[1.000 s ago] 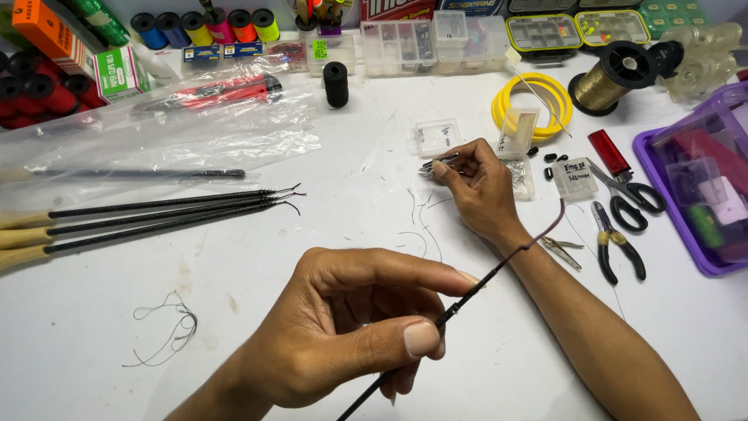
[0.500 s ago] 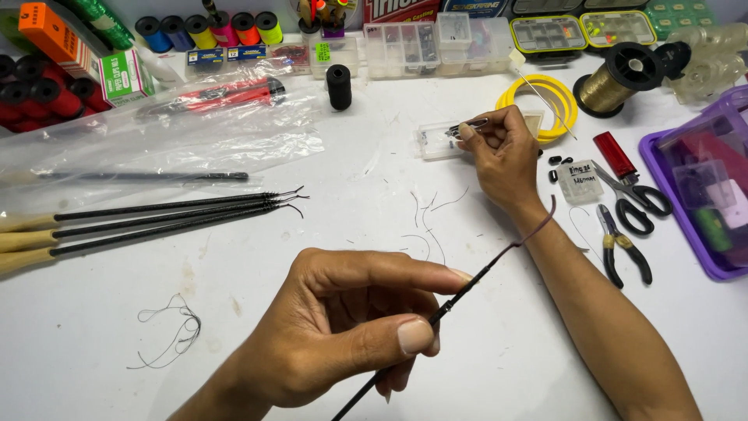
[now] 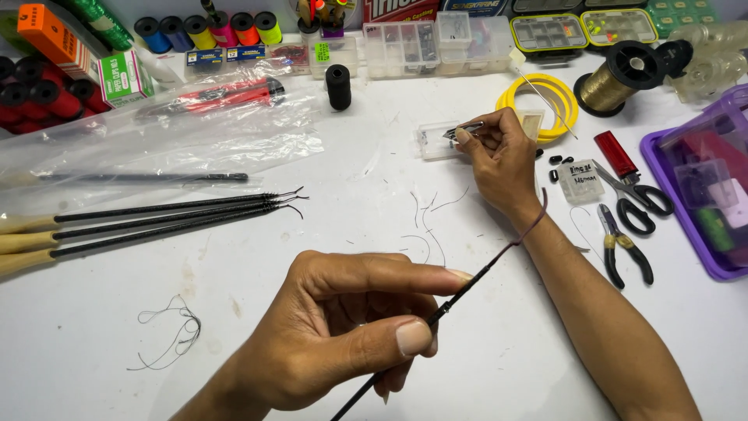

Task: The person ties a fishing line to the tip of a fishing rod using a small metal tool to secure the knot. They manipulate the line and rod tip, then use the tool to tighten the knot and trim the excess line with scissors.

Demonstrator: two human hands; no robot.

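Fingers of the left hand (image 3: 343,335) pinch a thin black rod (image 3: 460,292) between thumb and forefinger, low in the frame, its dark tip curving up against the right wrist. The right hand (image 3: 502,160) reaches across the white table (image 3: 312,242), fingertips closed on a small metal piece at the mouth of a clear plastic box (image 3: 432,140); what the piece is cannot be told. Beside that hand lie a yellow coil of line (image 3: 557,97), a red lighter (image 3: 615,153), scissors (image 3: 631,199) and pliers (image 3: 623,249), with a spool of gold thread (image 3: 619,78) behind. Three more rods with pale handles (image 3: 140,226) rest to the left, near loose thread scraps (image 3: 167,331). Steady work here would seem to call for a firm left grip while the right lifts the part clear without tipping the box.
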